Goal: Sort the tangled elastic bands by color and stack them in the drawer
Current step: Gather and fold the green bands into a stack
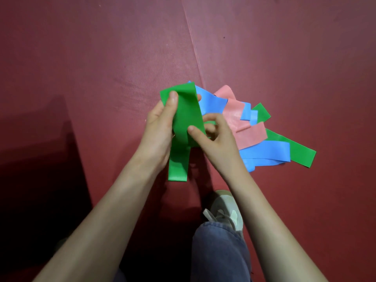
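Note:
A wide green elastic band (186, 115) is held up between both hands, its lower end hanging down. My left hand (160, 127) grips its upper left part, thumb pressed on the front. My right hand (215, 135) pinches its right edge with thumb and fingers. Behind and to the right, a tangle lies on the floor: a blue band (211, 101), a pink band (242, 127), another blue band (264, 154) and another green band (299, 152). No drawer is in view.
The floor is a dark red mat (101, 68) with a seam (193, 45) running up from the pile. My shoe (225, 208) and jeans leg (219, 251) are below the hands. A dark shadowed area (34, 169) fills the lower left.

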`<state>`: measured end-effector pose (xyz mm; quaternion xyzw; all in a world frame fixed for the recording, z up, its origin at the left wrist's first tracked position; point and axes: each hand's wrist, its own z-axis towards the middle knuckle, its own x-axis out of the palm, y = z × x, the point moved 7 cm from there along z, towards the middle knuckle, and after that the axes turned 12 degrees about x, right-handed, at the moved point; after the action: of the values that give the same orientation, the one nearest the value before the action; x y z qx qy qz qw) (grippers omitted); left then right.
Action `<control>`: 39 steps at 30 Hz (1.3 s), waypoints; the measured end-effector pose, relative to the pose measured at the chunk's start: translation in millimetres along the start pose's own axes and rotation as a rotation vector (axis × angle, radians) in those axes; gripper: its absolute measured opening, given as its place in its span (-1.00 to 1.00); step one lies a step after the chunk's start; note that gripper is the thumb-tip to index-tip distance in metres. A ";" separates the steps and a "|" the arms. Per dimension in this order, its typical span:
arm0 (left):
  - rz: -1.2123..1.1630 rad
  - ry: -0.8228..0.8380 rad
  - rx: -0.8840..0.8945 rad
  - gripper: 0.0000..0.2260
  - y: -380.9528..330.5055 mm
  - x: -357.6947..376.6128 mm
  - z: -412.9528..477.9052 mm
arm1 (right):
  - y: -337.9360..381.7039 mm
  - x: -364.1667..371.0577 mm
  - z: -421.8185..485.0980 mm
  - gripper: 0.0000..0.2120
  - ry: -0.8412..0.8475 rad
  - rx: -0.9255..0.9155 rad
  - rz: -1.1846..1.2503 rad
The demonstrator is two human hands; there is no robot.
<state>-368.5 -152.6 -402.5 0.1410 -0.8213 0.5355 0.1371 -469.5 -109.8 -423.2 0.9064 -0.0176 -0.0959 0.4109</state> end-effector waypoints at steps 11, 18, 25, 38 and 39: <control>0.031 0.055 0.011 -0.73 -17.8 2.7 0.5 | -43.8 28.7 -6.1 -0.70 0.215 0.187 -0.294; -0.006 0.051 -0.013 -0.73 -13.4 1.2 2.1 | -45.3 3.5 9.9 -0.64 -0.102 0.041 -0.227; 0.051 -0.060 -0.055 -0.75 1.6 -24.2 -2.5 | -52.5 -19.6 36.3 -0.65 -0.214 0.060 -0.524; -0.004 -0.155 -0.088 -0.77 17.4 -45.3 -4.7 | -47.2 -31.8 60.4 -0.64 -0.169 0.151 -1.083; -0.018 -0.164 -0.095 -0.77 19.8 -47.1 -4.7 | -45.9 -30.8 57.6 -0.67 -0.185 0.072 -1.042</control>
<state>-332.1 -136.7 -435.0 0.1851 -0.8531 0.4812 0.0808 -512.7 -118.7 -489.7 0.7964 0.3956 -0.3663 0.2740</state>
